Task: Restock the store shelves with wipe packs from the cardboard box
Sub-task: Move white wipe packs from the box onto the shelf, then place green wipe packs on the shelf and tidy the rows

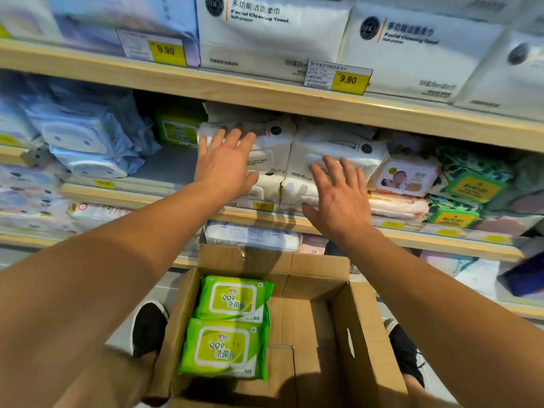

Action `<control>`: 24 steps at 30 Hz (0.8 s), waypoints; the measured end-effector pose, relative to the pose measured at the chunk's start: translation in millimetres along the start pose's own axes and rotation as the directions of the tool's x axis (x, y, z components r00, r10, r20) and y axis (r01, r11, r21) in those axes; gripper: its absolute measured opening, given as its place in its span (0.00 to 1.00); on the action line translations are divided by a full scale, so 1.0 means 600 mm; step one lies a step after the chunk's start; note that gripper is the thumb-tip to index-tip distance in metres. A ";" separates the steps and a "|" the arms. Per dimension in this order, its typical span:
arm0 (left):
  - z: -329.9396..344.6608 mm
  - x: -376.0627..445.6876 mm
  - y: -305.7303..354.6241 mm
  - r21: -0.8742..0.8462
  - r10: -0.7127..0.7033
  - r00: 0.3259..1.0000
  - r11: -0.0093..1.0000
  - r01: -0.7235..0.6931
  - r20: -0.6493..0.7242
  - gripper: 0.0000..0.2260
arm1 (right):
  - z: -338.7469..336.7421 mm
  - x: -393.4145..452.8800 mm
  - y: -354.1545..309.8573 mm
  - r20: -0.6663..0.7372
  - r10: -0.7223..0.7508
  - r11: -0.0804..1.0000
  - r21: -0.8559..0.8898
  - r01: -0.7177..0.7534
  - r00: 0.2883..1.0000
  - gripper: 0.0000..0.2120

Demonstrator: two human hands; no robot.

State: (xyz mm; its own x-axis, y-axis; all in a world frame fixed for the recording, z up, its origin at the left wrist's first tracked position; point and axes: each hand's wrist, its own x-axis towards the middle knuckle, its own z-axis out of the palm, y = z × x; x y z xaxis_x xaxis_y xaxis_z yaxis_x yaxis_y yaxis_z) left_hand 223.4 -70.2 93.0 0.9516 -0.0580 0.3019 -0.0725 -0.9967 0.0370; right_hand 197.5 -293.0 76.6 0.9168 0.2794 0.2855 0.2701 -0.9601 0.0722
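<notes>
Store shelves hold white packs just beyond the splayed, empty fingers of left hand and right hand, likely squaring them, box below.

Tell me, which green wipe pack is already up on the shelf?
The green wipe pack on the shelf, standing behind the left hand. The other two green packs lie flat in the cardboard box.

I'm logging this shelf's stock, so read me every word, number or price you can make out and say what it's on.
"Facial Cleaning Towel", "Multi-purpose": large white towel pack on the top shelf.
"9.90": yellow price tag on the top wooden shelf edge.
"9.90": second yellow tag, further left.
"99.9", "80": green wipe pack in the brown cardboard box.
Chinese print and lower tags: too blurred.
</notes>
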 end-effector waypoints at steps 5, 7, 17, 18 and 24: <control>0.001 -0.103 0.003 -0.117 0.061 0.998 0.991 -0.059 0.013 0.34 | -0.001 -0.071 -0.045 0.068 -0.049 0.995 0.087 0.043 0.996 0.35; 0.007 -0.148 0.003 -0.165 0.059 0.997 0.985 -0.051 0.040 0.35 | 0.006 -0.106 -0.059 0.101 -0.074 0.992 0.111 0.063 0.992 0.35; 0.055 -0.353 -0.003 -0.255 0.081 0.975 0.966 -0.027 0.206 0.34 | 0.062 -0.272 -0.120 0.286 -0.151 0.969 0.230 0.086 0.946 0.34; 0.067 -0.371 -0.006 -0.248 0.100 0.967 0.968 -0.040 0.233 0.33 | 0.071 -0.284 -0.126 0.307 -0.168 0.968 0.231 0.098 0.937 0.34; 0.140 -0.451 -0.026 -0.227 0.153 0.906 0.972 -0.065 0.395 0.34 | 0.129 -0.346 -0.152 0.452 -0.233 0.953 0.283 0.109 0.861 0.36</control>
State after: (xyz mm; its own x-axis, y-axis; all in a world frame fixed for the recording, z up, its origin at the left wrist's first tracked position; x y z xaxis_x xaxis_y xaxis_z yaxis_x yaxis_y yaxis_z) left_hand -7.8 -43.7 -69.5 0.9688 -0.2278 -0.0973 -0.2003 -0.9517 0.2329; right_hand 5.3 -262.8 -63.0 0.8597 0.4689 -0.2028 0.4406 -0.8814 -0.1701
